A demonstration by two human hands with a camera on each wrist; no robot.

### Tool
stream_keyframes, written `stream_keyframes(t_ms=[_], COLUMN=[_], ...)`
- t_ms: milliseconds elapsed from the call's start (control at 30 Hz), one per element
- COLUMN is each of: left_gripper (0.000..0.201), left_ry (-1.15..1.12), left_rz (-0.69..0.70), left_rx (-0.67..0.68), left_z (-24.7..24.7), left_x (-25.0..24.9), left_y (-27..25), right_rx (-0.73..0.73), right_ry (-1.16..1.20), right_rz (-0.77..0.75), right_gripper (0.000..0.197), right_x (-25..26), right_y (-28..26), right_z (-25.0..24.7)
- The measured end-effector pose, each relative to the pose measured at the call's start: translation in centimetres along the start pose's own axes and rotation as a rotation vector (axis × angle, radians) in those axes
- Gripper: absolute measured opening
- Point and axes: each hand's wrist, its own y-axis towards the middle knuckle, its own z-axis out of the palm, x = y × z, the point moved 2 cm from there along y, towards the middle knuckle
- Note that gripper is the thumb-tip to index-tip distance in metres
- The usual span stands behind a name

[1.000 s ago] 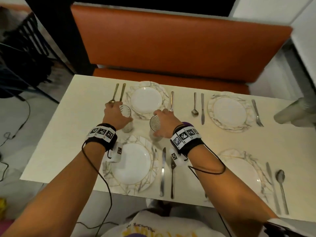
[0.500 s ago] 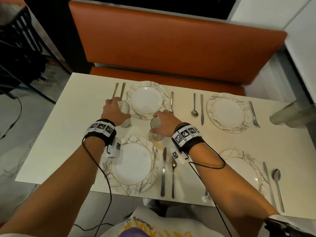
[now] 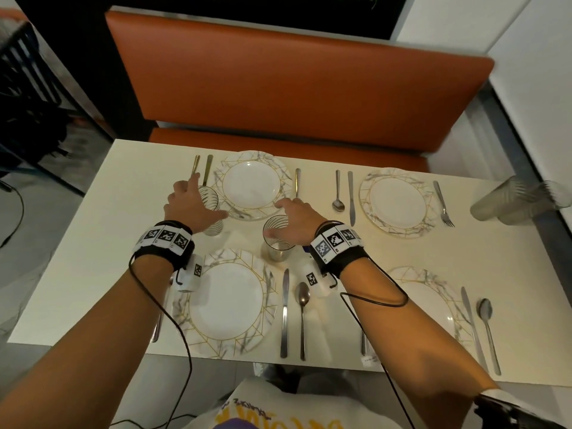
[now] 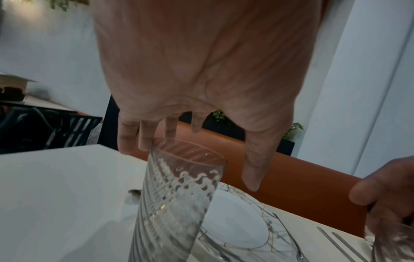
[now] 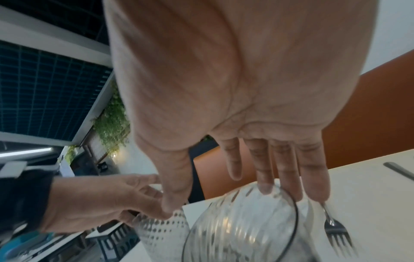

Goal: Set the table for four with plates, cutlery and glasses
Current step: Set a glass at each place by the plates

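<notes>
Four marble-patterned plates with cutlery beside them lie on the cream table [image 3: 93, 258]. One ribbed glass [image 3: 211, 213] stands upright left of the far left plate [image 3: 250, 184]. My left hand [image 3: 198, 202] hovers over it with fingers spread, and in the left wrist view the glass [image 4: 174, 203] stands free below the straight fingers [image 4: 127, 138]. A second glass [image 3: 278, 239] stands between the far left plate and the near left plate [image 3: 229, 300]. My right hand [image 3: 288, 218] is open above it, its fingertips [image 5: 264, 187] at the rim of the glass [image 5: 241, 230].
Two more glasses [image 3: 520, 199] stand blurred at the table's far right edge. An orange bench [image 3: 294, 97] runs behind the table. Knives, spoons and forks flank each plate, among them a fork [image 5: 336, 232] by the far left plate. Black chairs stand at left.
Both hands gripped their glasses a second ago; now the fingers have spread and let go, leaving both glasses standing on the table.
</notes>
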Motion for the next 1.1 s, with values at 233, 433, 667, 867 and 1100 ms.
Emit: stream_keyframes(t_ms=[233, 433, 667, 867, 1100], left_gripper=[0.085, 0.049, 0.027, 0.021, 0.066], left_ry=[0.049, -0.058, -0.080, -0.080, 0.083], left_rz=[0.146, 0.391, 0.649, 0.791, 0.814], left_rx=[-0.145, 0.042, 0.360, 0.412, 0.316], left_z=[-1.6, 1.2, 10.2, 18.5, 26.8], left_x=[-4.7, -16.0, -35.3, -52.0, -66.6], left_y=[-2.2, -4.5, -9.2, -11.4, -8.7], right_rx=[-0.155, -0.286, -0.448, -0.538, -0.470], right_ry=[0.064, 0.181, 0.272, 0.258, -0.016], right_rz=[-0.042, 0.034, 0.146, 0.272, 0.416], right_gripper=[0.058, 0.041, 0.030, 0.030, 0.070], right_x=[-4.2, -11.7, -26.6, -41.9, -54.0], right_y=[-3.5, -8.9, -15.3, -18.7, -17.2], right_z=[-4.9, -9.1, -14.9, -22.7, -31.0])
